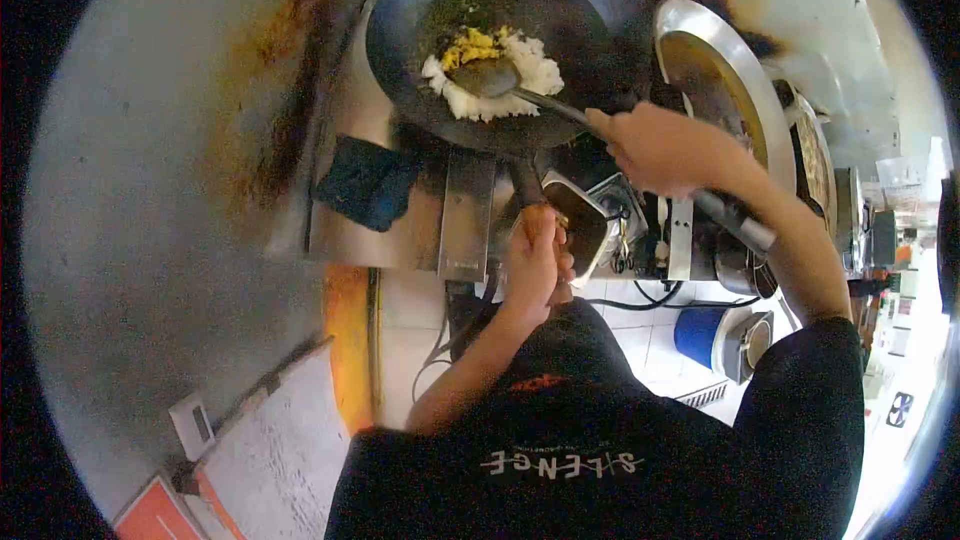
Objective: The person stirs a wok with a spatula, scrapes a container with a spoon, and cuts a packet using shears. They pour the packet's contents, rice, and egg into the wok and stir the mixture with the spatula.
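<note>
A dark wok (400, 30) sits on the stove, with white rice (540, 70) and yellow scrambled egg (470, 47) in its middle. My left hand (537, 260) is wrapped round the wok's handle (526, 180). Over the wok's right side, my right hand (655, 148) grips a long-handled metal spatula (488, 78). The spatula's blade rests against the rice and egg, covering part of them. Its handle end shows below my right wrist.
A folded dark cloth (368, 182) lies on the steel counter left of the handle. To the right stand a large round pan (780, 110) and a rectangular metal container (590, 225). A blue bucket (697, 335) is on the tiled floor. A stained metal wall (160, 160) borders the left.
</note>
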`<state>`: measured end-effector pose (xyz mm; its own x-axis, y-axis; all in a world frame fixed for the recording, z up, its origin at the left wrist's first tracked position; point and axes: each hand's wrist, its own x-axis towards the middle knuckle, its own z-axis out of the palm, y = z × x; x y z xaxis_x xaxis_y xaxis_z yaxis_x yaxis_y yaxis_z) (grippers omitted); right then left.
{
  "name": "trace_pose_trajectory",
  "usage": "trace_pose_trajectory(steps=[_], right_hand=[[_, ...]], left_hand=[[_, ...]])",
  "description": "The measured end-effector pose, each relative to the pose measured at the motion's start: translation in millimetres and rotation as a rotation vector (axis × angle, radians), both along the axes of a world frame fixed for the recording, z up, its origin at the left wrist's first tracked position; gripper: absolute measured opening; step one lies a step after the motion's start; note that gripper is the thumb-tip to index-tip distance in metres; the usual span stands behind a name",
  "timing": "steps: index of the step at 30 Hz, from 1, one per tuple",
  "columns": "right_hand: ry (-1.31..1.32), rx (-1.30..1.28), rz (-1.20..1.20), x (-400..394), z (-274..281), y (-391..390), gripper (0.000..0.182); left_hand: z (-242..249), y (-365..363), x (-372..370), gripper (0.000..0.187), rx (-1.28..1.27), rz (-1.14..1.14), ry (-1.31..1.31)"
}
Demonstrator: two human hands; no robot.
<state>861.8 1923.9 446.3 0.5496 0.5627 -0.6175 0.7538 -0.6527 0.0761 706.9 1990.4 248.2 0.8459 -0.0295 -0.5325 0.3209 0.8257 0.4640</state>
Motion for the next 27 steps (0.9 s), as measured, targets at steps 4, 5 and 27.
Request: trace_pose_trajectory(steps=[4, 5, 27], right_hand=[[0.063, 0.034, 0.010, 4, -7, -3, 0.029], [0.080, 0.043, 0.042, 4, -5, -4, 0.028], [0.056, -0.074, 0.109, 5, -2, 11, 0.032]], left_hand=[[1, 0, 1, 0.020, 0.001, 0.006, 0.031], [1, -2, -4, 0.021, -0.005, 0.000, 0.036], [-2, 14, -12, 0.037, 0.118, -0.102, 0.100]])
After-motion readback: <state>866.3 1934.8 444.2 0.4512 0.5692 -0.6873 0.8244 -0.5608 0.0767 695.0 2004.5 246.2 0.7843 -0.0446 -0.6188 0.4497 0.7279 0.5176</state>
